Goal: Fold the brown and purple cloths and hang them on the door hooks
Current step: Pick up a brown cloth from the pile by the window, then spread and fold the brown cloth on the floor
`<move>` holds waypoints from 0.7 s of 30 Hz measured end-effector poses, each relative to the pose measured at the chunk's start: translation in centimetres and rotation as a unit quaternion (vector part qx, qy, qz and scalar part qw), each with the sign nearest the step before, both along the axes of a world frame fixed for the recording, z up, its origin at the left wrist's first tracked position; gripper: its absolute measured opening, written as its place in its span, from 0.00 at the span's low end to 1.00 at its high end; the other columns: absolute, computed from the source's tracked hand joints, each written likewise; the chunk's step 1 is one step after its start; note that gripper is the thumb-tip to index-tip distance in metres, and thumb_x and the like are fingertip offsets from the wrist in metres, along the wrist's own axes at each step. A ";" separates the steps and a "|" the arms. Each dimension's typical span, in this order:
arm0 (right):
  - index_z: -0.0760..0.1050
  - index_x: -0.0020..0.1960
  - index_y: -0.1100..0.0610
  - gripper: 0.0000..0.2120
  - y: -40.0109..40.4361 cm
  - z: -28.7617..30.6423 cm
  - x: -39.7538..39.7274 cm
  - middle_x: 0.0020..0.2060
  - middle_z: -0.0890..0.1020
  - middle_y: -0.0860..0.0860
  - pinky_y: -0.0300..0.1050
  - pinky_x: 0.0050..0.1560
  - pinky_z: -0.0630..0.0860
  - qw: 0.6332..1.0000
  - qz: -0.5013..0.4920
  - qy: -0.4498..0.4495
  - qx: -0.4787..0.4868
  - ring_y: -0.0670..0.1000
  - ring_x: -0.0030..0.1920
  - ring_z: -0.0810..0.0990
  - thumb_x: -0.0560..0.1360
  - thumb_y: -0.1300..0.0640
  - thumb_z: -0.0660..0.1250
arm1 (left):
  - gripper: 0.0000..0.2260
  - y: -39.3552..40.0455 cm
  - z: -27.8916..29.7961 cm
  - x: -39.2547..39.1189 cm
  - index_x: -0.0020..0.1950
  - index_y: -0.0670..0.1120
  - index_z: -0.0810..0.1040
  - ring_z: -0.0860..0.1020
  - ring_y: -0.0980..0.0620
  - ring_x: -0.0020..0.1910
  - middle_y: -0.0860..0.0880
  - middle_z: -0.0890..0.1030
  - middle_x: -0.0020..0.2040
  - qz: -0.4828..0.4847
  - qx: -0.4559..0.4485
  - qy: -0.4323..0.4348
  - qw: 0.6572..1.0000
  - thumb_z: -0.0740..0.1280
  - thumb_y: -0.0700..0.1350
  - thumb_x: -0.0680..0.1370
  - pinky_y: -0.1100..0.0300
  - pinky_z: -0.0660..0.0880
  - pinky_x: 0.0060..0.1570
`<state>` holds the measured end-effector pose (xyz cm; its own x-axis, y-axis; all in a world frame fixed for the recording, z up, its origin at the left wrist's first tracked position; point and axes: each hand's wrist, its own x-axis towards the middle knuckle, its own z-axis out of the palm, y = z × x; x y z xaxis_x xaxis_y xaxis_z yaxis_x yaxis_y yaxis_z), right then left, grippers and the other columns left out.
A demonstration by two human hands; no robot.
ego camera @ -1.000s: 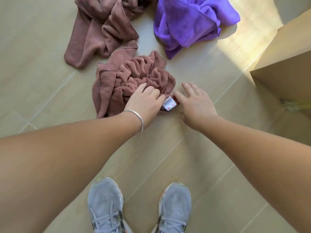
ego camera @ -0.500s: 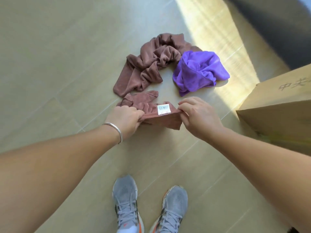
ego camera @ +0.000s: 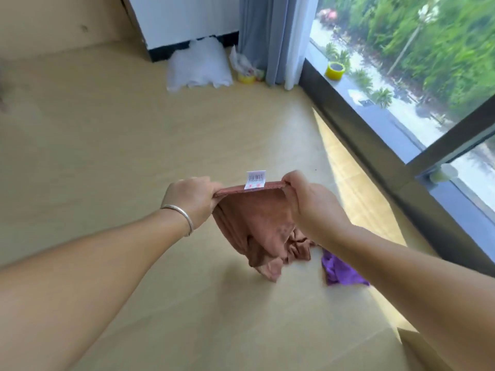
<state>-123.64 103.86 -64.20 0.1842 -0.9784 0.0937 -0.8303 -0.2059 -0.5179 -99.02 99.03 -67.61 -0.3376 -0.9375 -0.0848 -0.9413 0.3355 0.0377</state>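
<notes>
I held the brown cloth (ego camera: pixel 254 223) up off the floor (ego camera: pixel 134 156), my left hand (ego camera: pixel 191 200) and right hand (ego camera: pixel 310 202) each pinching a top corner, the edge stretched between them (its white tag (ego camera: pixel 255 179) standing up). The rest hung below my hands, and the purple cloth (ego camera: pixel 340 271) lay on the floor under my right forearm.

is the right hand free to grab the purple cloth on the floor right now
Probably not yet: the right hand and left hand both pinch the top edge of the brown cloth, held up. The purple cloth lies below, unblocked.
</notes>
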 end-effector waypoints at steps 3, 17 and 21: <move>0.68 0.57 0.54 0.12 -3.4 5.9 5.2 0.34 0.74 0.51 0.50 0.36 0.69 0.998 0.038 0.023 -0.047 0.61 0.37 0.75 0.82 0.49 0.52 | 0.17 -2.9 5.2 5.0 0.53 0.56 0.78 0.78 0.47 0.49 0.53 0.77 0.45 0.042 -0.034 0.002 0.999 0.52 0.59 0.81 0.58 0.68 0.37; 0.72 0.52 0.55 0.04 1.5 4.9 28.5 0.38 0.80 0.53 0.48 0.30 0.65 0.977 0.212 -0.034 -0.008 0.60 0.33 0.74 0.80 0.58 0.60 | 0.10 1.3 7.5 25.5 0.53 0.57 0.79 0.75 0.51 0.52 0.54 0.77 0.49 0.171 0.023 -0.043 0.984 0.59 0.48 0.78 0.59 0.63 0.39; 0.66 0.55 0.48 0.07 8.4 -3.5 32.9 0.47 0.81 0.53 0.46 0.32 0.61 0.936 0.302 0.008 0.183 0.61 0.42 0.76 0.79 0.56 0.56 | 0.20 8.3 1.1 29.3 0.61 0.56 0.73 0.75 0.48 0.56 0.52 0.74 0.53 0.206 0.158 -0.125 0.958 0.62 0.37 0.73 0.57 0.67 0.42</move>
<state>-90.70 112.29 -67.66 0.7119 -0.6616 -0.2354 -0.6286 -0.4509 -0.6336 -69.69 107.37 -66.56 0.1232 -0.9010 -0.4161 -0.9843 -0.0575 -0.1670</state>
